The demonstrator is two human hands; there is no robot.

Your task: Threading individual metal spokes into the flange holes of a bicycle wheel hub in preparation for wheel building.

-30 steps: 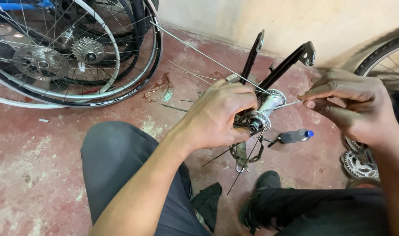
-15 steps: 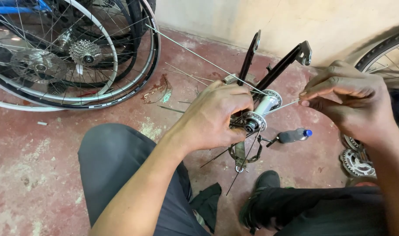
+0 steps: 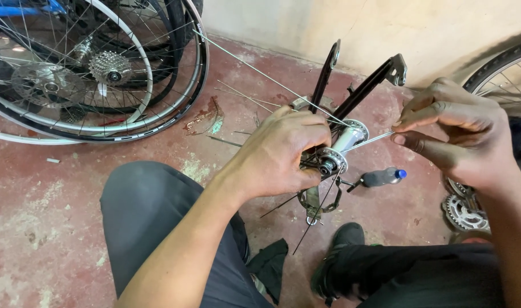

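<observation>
A silver wheel hub [image 3: 343, 145] is gripped in the left hand [image 3: 283, 154], the fingers wrapped over its near flange so that the hub is kept steady just above the red floor [image 3: 38, 228]. A thin spoke [image 3: 371, 138] is pinched at its outer end between thumb and fingertips of the right hand [image 3: 451, 134], closed narrowly on it, with the inner end brought up to the hub's far flange (whether it has entered a hole cannot be told). Other spokes already hang from the hub, one long one running up and left toward the stacked wheels [image 3: 95, 74]. Two black fork legs [image 3: 360, 91] rise directly behind the hub, leaving little room there. To the right, a sprocket [image 3: 463, 211] and a tyre [image 3: 494, 68] lie close to the right wrist. A small bottle with a blue cap [image 3: 383, 177] lies just beyond the hub. Open floor remains to the left, past the knee [image 3: 146, 211].
</observation>
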